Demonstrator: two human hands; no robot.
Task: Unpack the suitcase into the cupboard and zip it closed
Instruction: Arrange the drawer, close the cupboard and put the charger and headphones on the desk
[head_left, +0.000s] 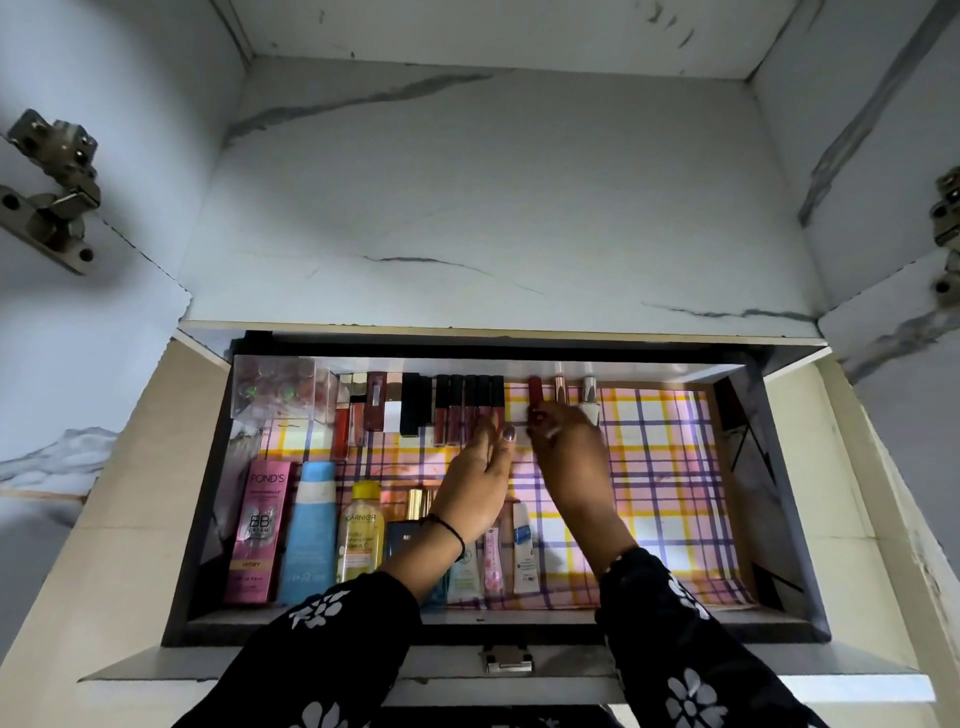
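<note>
An open cupboard drawer (779, 618) lined with checked paper (665, 467) holds cosmetics. Along its back stands a row of dark lip-gloss tubes (457, 405), then a red lipstick (535, 389) and two pale tubes (574, 389). My left hand (475, 478) reaches in with straight fingers touching the dark tubes. Beside it, my right hand (566, 447) pinches a small red lipstick (537, 415) just below the standing red one. No suitcase is in view.
At the drawer's front left stand a pink Pond's box (260, 530), a blue tube (309, 530) and a yellow Garnier bottle (361, 530), with small tubes (524, 551) beside my wrists. A clear box (280, 387) sits at the back left. A metal latch (508, 660) is on the front edge.
</note>
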